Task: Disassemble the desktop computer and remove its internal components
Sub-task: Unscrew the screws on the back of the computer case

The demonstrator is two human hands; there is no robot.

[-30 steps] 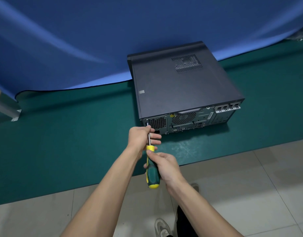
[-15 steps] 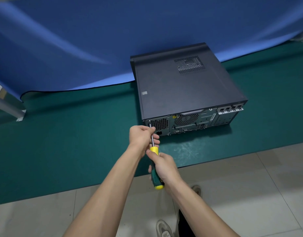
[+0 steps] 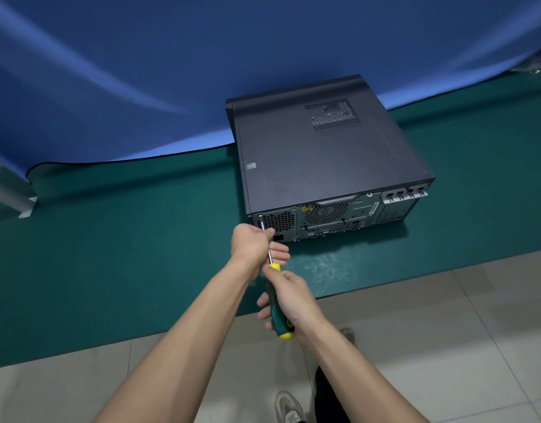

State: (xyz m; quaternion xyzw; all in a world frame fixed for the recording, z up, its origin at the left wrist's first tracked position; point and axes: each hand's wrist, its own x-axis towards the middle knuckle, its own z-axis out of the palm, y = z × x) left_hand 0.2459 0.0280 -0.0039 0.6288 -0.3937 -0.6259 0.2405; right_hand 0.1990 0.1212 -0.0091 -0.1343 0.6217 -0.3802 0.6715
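Blue backdrop cloth point(image 3: 171, 71) hangs well beyond both hands; its hem lies on the green mat point(image 3: 110, 254) under them. Pale tiled floor point(image 3: 446, 331) on the near side of the hands.

Desktop computer point(image 3: 324, 154): dark grey case, flat on the mat, directly ahead of the hands. Side panel on, facing up; perforated vent patch point(image 3: 332, 115) toward its far end. Rear panel point(image 3: 330, 218) faces the person: honeycomb grille, round fan grille, ports, slot covers at its right end.

Left hand point(image 3: 254, 242) just before the rear panel's left corner, fingers curled round the metal shaft of the screwdriver point(image 3: 276, 300). Right hand point(image 3: 289, 303) nearer the person, gripping the green-and-yellow handle. Tip sits at the panel's upper left corner; screw too small to make out.

Grey shoe point(image 3: 289, 407) on the tiles below the right forearm. Metal bracket point(image 3: 10, 196) far left of the left hand.
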